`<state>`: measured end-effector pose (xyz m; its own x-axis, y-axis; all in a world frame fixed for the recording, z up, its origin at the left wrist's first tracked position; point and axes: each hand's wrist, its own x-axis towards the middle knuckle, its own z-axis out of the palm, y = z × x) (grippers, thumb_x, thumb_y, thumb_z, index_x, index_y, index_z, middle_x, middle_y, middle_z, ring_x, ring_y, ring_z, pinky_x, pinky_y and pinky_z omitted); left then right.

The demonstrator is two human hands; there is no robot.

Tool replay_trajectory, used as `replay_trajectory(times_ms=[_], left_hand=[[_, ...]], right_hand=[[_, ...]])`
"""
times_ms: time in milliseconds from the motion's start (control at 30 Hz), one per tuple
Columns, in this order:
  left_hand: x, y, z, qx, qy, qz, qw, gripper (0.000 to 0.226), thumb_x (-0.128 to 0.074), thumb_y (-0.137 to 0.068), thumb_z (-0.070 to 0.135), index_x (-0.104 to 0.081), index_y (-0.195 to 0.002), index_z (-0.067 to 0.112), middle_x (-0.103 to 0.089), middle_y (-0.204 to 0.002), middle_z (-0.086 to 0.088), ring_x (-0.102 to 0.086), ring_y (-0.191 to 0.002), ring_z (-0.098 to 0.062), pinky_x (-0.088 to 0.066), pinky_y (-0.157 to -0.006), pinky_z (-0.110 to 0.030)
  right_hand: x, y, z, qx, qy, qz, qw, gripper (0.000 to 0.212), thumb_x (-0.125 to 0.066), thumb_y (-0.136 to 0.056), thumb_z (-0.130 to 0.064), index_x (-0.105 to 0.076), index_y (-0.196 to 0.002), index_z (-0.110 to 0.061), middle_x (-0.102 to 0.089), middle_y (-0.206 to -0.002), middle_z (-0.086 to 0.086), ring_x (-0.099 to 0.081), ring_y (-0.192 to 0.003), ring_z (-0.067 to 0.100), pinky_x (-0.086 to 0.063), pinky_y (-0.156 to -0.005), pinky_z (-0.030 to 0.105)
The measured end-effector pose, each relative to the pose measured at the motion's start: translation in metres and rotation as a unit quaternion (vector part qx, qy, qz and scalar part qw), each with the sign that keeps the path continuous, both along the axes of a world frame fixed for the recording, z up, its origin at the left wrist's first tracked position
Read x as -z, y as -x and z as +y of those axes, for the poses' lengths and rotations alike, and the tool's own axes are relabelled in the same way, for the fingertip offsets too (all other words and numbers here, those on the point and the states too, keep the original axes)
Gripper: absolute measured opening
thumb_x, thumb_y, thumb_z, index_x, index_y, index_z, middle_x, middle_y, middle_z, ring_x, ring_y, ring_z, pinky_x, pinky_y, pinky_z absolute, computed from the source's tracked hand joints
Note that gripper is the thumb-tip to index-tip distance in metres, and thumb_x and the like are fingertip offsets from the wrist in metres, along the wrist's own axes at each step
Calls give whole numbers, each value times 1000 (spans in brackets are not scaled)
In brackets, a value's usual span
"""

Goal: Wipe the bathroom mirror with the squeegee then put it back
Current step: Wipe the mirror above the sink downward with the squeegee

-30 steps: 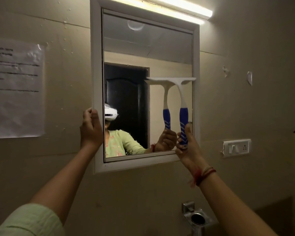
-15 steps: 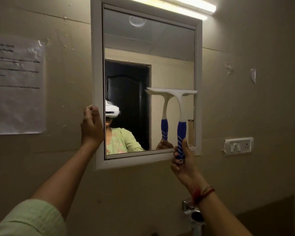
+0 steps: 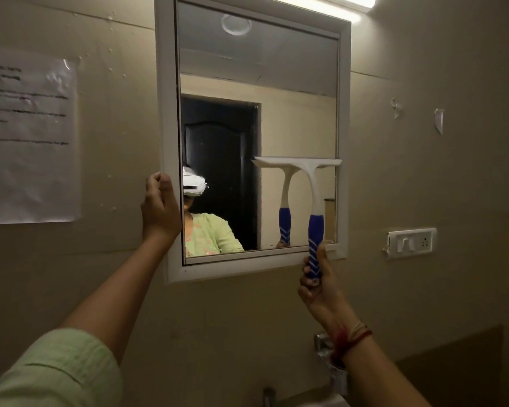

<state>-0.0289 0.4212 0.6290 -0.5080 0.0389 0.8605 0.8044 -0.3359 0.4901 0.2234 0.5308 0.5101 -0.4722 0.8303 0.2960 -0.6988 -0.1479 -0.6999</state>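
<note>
A white-framed mirror (image 3: 167, 113) hangs on the beige wall. The squeegee (image 3: 314, 192) has a white blade and neck and a blue striped handle. Its blade lies flat against the glass in the lower right part of the mirror, reaching the right frame. My right hand (image 3: 318, 286) grips the bottom of the handle, just below the mirror's lower frame. My left hand (image 3: 159, 207) holds the mirror's left frame edge at mid height. The glass reflects the squeegee and a person in a green top.
A paper notice (image 3: 27, 139) is taped to the wall at left. A switch and socket plate (image 3: 410, 242) sits right of the mirror. A tube light (image 3: 335, 2) glows above. A metal tap (image 3: 325, 348) and a basin edge lie below my right wrist.
My right hand has drawn the squeegee straight down the right side of the glass, from upper-middle height toward the bottom. My left hand has stayed on the frame.
</note>
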Motion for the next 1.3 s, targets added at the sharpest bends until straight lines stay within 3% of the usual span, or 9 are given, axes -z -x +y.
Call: replay_trajectory(times_ms=[133, 367, 633, 767, 900, 1067, 1200, 1300], left_hand=[[1, 1, 1, 4, 1, 1, 1000, 41, -25, -97, 37, -48, -106, 6, -52, -86, -4, -47, -77, -17, -25, -59, -17], [1, 0, 0, 0, -2, -4, 1000, 39, -26, -98, 34, -49, -107, 3, -51, -86, -3, -45, -75, -14, -24, -59, -15], [0, -1, -1, 8, 1, -5, 1000, 39, -26, -98, 33, -49, -108, 3, -51, -84, -1, -42, -65, -4, -25, -55, -14], [0, -1, -2, 4, 7, -14, 1000, 40, -26, -98, 35, -49, -111, 5, -52, -87, -1, -46, -76, -12, -25, -58, -14], [0, -1, -1, 6, 10, -16, 1000, 39, -26, -98, 35, -48, -109, 5, -48, -73, 12, -46, -61, 7, -28, -54, -9], [0, -2, -2, 10, 9, -19, 1000, 39, -26, -98, 35, -49, -109, 5, -48, -76, 9, -46, -61, 7, -28, -55, -4], [0, -1, -2, 11, 14, -20, 1000, 39, -26, -98, 35, -48, -108, 4, -43, -71, 18, -43, -64, 27, -25, -52, 6], [0, -1, -2, 6, 7, -20, 1000, 39, -26, -98, 35, -48, -109, 5, -48, -76, 14, -47, -63, 11, -28, -57, -2]], right_hand=[[26, -8, -5, 1, 22, -19, 1000, 39, -59, -74, -53, -57, -75, -15, -54, -53, -6, -43, -37, 4, -33, -31, 16], [-2, -7, -10, -21, 8, 1, 1000, 39, -60, -73, -53, -60, -72, -15, -54, -53, -6, -44, -37, 3, -33, -32, 15], [60, -12, -18, -43, 71, -22, 996, 39, -60, -74, -52, -58, -77, -13, -53, -55, -3, -44, -36, 6, -34, -29, 17], [41, -8, -21, -68, 54, 2, 996, 37, -59, -73, -52, -59, -75, -14, -55, -55, -3, -45, -36, 5, -34, -31, 16], [31, -3, -19, -56, 42, 14, 997, 38, -57, -74, -52, -58, -74, -14, -54, -55, -4, -45, -36, 5, -33, -31, 16], [73, -8, -22, -50, 89, -4, 995, 37, -61, -71, -50, -59, -74, -13, -54, -55, -3, -44, -36, 6, -33, -31, 16], [102, -17, -28, -64, 137, -24, 988, 38, -66, -68, -47, -60, -75, -11, -52, -55, -1, -42, -36, 6, -31, -32, 17], [89, -18, -27, -68, 130, -13, 989, 37, -64, -71, -48, -59, -75, -12, -53, -55, -1, -42, -36, 6, -33, -31, 17]])
